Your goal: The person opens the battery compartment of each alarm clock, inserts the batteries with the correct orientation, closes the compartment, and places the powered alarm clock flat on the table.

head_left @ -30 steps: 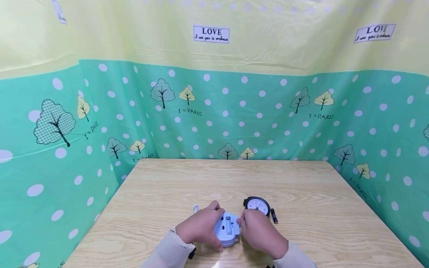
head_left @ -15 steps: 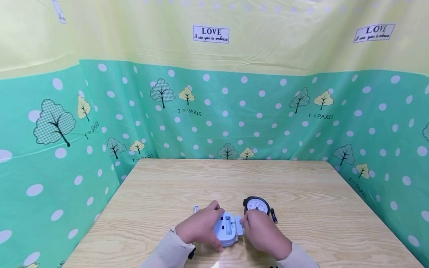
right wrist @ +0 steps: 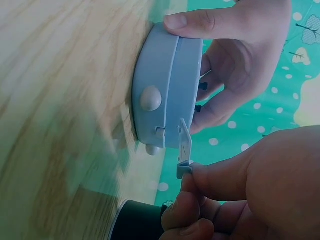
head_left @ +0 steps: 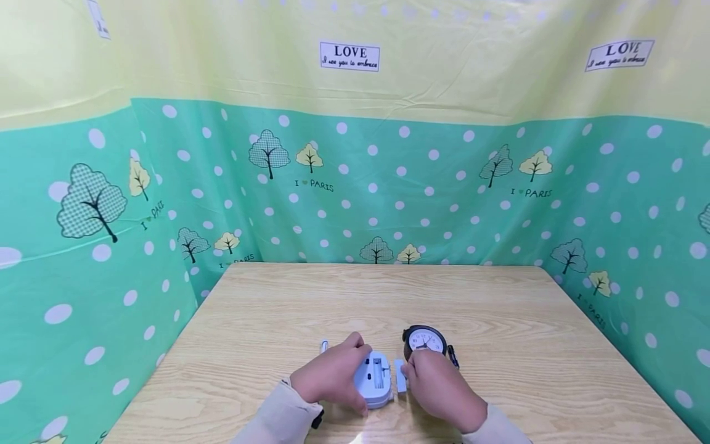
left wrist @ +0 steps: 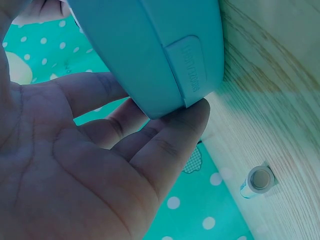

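Note:
A light blue alarm clock (head_left: 366,385) lies face down on the table, its back with two black knobs and a slot-like battery compartment (head_left: 379,373) facing up. Whether a battery sits inside I cannot tell. My left hand (head_left: 335,373) grips the clock by its edges, thumb on the near side and fingers on the far side. Between thumb and index finger, my right hand (head_left: 440,385) pinches a thin light blue battery cover (right wrist: 184,150), held just off the clock's right side. Partly behind that hand lies a black round clock (head_left: 426,338), face up.
A black cylinder (head_left: 453,356) lies right of the black clock, partly covered by my hand. Beyond my left hand is a white cylinder (left wrist: 257,180) with blue marking. A patterned curtain (head_left: 355,185) hangs behind the wooden table (head_left: 310,296).
My right hand has drawn the battery cover to the right, away from the alarm clock; a gap now shows between them. My left hand has stayed in place on the clock.

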`<action>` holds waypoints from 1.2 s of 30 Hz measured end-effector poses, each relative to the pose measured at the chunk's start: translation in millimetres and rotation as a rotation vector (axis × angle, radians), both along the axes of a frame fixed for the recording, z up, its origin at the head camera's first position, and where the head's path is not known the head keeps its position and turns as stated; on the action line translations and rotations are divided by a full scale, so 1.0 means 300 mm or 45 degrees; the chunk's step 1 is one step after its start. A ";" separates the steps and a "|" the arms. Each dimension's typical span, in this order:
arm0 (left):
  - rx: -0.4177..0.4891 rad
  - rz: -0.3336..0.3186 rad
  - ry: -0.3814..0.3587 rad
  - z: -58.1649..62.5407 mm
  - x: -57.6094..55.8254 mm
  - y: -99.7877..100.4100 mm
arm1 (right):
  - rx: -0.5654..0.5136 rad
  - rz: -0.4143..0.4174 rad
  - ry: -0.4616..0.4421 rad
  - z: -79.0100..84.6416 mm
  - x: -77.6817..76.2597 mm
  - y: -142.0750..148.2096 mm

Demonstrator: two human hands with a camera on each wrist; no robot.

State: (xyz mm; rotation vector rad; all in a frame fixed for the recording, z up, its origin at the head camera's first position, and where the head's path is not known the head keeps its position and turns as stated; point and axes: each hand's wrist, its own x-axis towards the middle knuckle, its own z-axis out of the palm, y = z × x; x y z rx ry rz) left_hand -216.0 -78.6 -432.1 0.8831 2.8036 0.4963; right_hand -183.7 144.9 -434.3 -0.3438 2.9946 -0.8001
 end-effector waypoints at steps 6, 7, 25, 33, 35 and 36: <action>0.001 0.003 -0.001 0.000 0.000 0.001 | 0.053 -0.012 0.021 -0.011 0.003 0.009; 0.000 0.005 -0.003 0.000 0.001 0.001 | 0.063 -0.013 0.021 -0.012 0.003 0.010; -0.007 0.005 0.000 0.003 0.002 0.002 | 0.141 -0.025 0.091 -0.021 0.027 0.021; 0.000 0.012 -0.013 0.003 0.001 0.001 | 0.125 -0.023 0.024 -0.023 0.020 0.023; -0.002 0.014 -0.019 0.003 0.001 0.000 | 0.124 -0.025 0.022 -0.024 0.019 0.023; -0.002 0.015 -0.023 0.003 0.001 0.000 | 0.126 -0.024 0.025 -0.026 0.019 0.023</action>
